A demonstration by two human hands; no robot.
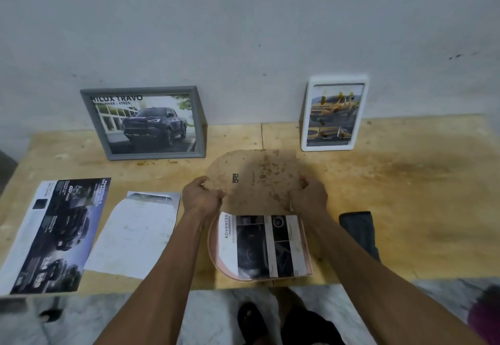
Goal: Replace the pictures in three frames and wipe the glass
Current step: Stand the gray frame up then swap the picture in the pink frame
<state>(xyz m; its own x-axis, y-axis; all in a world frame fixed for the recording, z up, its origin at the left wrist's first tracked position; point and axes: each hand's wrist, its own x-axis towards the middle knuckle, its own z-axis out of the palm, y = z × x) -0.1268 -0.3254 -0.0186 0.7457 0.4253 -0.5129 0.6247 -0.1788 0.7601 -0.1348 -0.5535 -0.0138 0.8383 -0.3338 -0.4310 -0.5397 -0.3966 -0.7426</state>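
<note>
Two frames, the grey frame (143,124) and white frame (334,113), stand filled at the wall, while my left hand (201,198) and right hand (308,196) grip the backing board (254,179) above the pink frame (259,246) on the surface, glass wiping probably left.

The pale plywood table (405,182) looks matt and stained. The brown fibreboard backing board (254,177) is dull and speckled with rust-coloured spots. The printed paper brochure page (56,233) looks glossy, and the dark folded cloth (359,231) soft and matt.
</note>
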